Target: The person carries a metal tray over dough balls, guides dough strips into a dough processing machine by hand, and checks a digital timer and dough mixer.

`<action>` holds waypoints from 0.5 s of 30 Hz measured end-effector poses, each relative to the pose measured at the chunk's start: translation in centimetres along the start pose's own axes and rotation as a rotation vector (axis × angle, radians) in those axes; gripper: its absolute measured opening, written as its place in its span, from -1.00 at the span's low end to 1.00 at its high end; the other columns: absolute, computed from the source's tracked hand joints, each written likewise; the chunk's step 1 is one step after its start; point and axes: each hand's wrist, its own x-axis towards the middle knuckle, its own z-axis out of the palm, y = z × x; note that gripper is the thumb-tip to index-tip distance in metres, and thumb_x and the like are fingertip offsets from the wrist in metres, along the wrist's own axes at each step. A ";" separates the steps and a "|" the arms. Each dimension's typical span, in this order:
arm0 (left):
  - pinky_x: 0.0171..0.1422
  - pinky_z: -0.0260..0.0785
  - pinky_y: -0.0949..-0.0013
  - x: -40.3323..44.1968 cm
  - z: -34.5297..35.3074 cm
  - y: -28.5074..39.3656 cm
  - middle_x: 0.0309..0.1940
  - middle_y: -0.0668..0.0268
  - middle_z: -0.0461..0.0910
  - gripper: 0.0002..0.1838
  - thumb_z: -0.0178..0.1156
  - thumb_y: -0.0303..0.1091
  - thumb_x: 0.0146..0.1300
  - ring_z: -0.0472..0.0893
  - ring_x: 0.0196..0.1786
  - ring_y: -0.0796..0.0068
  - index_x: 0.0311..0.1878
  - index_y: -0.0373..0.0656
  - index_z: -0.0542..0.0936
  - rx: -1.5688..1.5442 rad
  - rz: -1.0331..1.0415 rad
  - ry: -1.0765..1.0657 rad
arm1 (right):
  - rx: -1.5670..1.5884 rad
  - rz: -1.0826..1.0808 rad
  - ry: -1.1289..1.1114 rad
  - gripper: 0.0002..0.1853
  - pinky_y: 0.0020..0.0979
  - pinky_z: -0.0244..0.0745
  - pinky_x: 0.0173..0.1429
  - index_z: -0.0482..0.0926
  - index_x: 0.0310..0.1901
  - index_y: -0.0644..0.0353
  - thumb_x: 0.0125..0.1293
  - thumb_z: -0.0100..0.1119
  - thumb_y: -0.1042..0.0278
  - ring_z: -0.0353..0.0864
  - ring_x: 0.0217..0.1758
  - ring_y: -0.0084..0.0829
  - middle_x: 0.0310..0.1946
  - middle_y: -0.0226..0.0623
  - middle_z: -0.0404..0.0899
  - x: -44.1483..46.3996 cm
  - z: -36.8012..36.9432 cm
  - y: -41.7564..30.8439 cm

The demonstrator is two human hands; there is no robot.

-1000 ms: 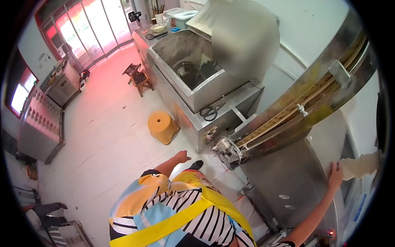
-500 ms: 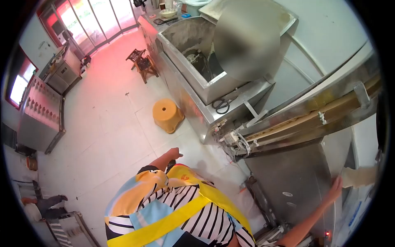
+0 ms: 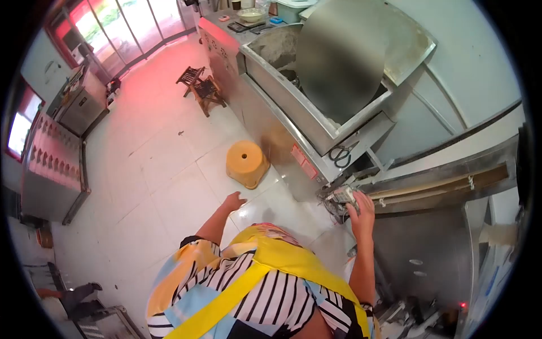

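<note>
My right hand (image 3: 363,212) reaches to a small pale switch box (image 3: 343,195) with loose wires, at the near corner of the steel counter. Its thumb and fingers are apart at the box's right side; whether they touch it I cannot tell. Black-handled scissors (image 3: 340,156) lie on the counter ledge just above the box. My left hand (image 3: 232,201) hangs over the tiled floor with nothing visible in it, its fingers loosely extended. An orange plastic stool (image 3: 247,164) stands on the floor just beyond that hand.
A large steel basin (image 3: 316,121) is set in the counter, partly hidden by a blurred grey oval. A small wooden folding chair (image 3: 202,90) stands by the counter. A curved metal trough (image 3: 435,183) runs along the right. Another person's leg (image 3: 82,294) shows at lower left.
My right hand has come from the steel panel at far right to the switch box. My left arm stays low over the floor. The view has shifted slightly.
</note>
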 end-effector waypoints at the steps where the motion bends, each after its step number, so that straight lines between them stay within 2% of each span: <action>1: 0.20 0.34 0.21 0.1 0.2 -3.6 0.04 -0.10 0.50 -0.25 0.24 0.08 0.09 0.50 0.11 0.01 0.17 -0.37 0.40 0.028 -0.037 0.040 | 0.011 0.002 -0.017 -0.66 -0.14 0.18 0.33 0.55 -0.05 0.26 0.14 0.25 0.33 0.44 0.16 -0.14 -0.01 -0.13 0.56 0.6 1.2 -0.8; 2: 0.17 0.37 0.24 -0.5 0.3 -6.6 -0.02 -0.08 0.55 -0.24 0.25 0.10 0.08 0.54 0.06 0.04 0.17 -0.36 0.41 0.056 -0.072 0.081 | 0.022 0.003 -0.034 -0.66 -0.13 0.18 0.32 0.55 -0.05 0.25 0.14 0.25 0.33 0.44 0.16 -0.13 -0.01 -0.12 0.56 1.1 2.3 -1.2; 4: 0.25 0.30 0.19 -3.2 -0.6 -10.9 0.06 -0.14 0.48 -0.29 0.23 0.09 0.09 0.45 0.17 -0.02 0.10 -0.38 0.47 0.051 -0.172 0.056 | 0.042 0.012 -0.052 -0.67 -0.15 0.21 0.30 0.56 -0.06 0.25 0.14 0.24 0.32 0.45 0.15 -0.12 -0.01 -0.10 0.55 1.5 4.6 -0.9; 6: 0.23 0.31 0.17 -5.7 -0.2 -15.8 0.03 -0.13 0.49 -0.31 0.22 0.10 0.08 0.47 0.13 -0.04 0.02 -0.40 0.50 0.109 -0.222 0.016 | 0.064 0.034 -0.048 -0.67 -0.17 0.25 0.28 0.56 -0.06 0.26 0.15 0.25 0.31 0.46 0.14 -0.10 -0.01 -0.07 0.55 2.9 5.6 -0.9; 8: 0.16 0.35 0.14 -7.5 0.1 -19.5 0.01 -0.12 0.51 -0.35 0.22 0.09 0.08 0.49 0.08 -0.04 -0.03 -0.39 0.53 0.002 -0.428 -0.151 | 0.087 0.078 -0.019 -0.65 -0.19 0.28 0.25 0.55 -0.06 0.27 0.15 0.25 0.29 0.46 0.12 -0.07 0.00 -0.05 0.54 5.2 6.2 -0.6; 11: 0.06 0.42 0.13 -9.2 1.0 -22.6 -0.02 -0.06 0.54 -0.39 0.25 0.03 0.06 0.51 0.07 0.03 -0.01 -0.34 0.52 -0.127 -0.591 -0.236 | 0.088 0.129 0.067 -0.60 -0.23 0.33 0.20 0.53 -0.01 0.29 0.16 0.25 0.25 0.46 0.13 -0.04 0.03 -0.01 0.52 11.2 5.7 -1.7; 14: -0.09 0.46 0.12 -8.3 3.5 -27.1 -0.10 0.02 0.60 -0.44 0.27 -0.08 0.06 0.57 -0.04 0.05 0.03 -0.30 0.51 0.017 -0.213 -0.369 | 0.052 0.166 0.196 -0.50 -0.22 0.30 0.23 0.45 0.12 0.26 0.19 0.22 0.18 0.45 0.16 -0.03 0.07 0.02 0.49 17.4 6.0 -0.9; 15: -0.21 0.47 0.22 -8.9 2.9 -25.9 -0.23 0.07 0.64 -0.46 0.28 -0.17 0.08 0.64 -0.23 0.17 0.08 -0.32 0.48 0.497 0.218 -0.285 | 0.038 0.199 0.227 -0.43 -0.22 0.28 0.24 0.39 0.17 0.26 0.19 0.22 0.11 0.43 0.18 -0.03 0.09 0.02 0.48 19.4 6.6 0.8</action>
